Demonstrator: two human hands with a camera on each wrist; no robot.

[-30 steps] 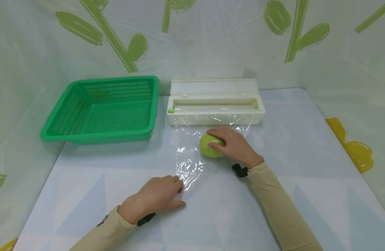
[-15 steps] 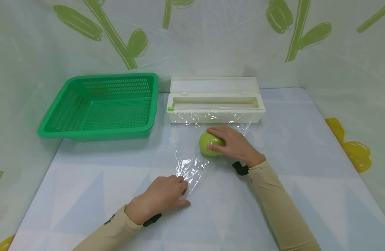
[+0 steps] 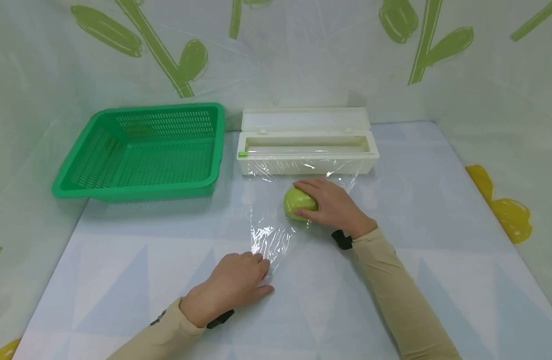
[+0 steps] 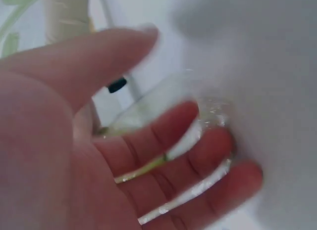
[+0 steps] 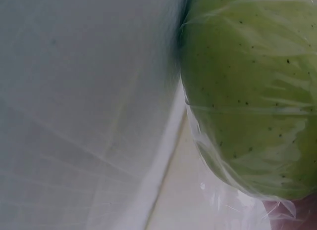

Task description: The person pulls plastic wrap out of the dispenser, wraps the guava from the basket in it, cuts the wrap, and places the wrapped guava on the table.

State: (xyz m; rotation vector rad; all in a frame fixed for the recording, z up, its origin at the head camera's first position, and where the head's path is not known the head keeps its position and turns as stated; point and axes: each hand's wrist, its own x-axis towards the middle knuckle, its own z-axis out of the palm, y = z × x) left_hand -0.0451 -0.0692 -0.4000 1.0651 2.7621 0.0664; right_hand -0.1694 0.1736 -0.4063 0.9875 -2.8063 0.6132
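Observation:
A round green fruit (image 3: pixel 298 202) with small dark specks lies on a sheet of cling film. My right hand (image 3: pixel 334 205) grips it from the right, thumb in front and fingers over the top. Up close in the right wrist view, creased film covers the fruit (image 5: pixel 257 96). The cling film (image 3: pixel 269 237) stretches from the white dispenser box (image 3: pixel 309 165) toward me. My left hand (image 3: pixel 237 280) is at its near corner, fingertips over the film. The left wrist view shows the left hand's fingers (image 4: pixel 178 156) spread and fairly straight, with shiny film showing between them.
Behind the film, the dispenser's lid (image 3: pixel 305 119) stands open, a roll inside and a green slider at its left end. A green plastic basket (image 3: pixel 136 192) sits at the back left of the table (image 3: pixel 438 200). A leaf-patterned curtain (image 3: pixel 298 60) surrounds the table.
My left hand has shifted slightly right along the film's near corner. The right hand keeps its grip on the green fruit, which has barely moved. The whole head view drifts slightly.

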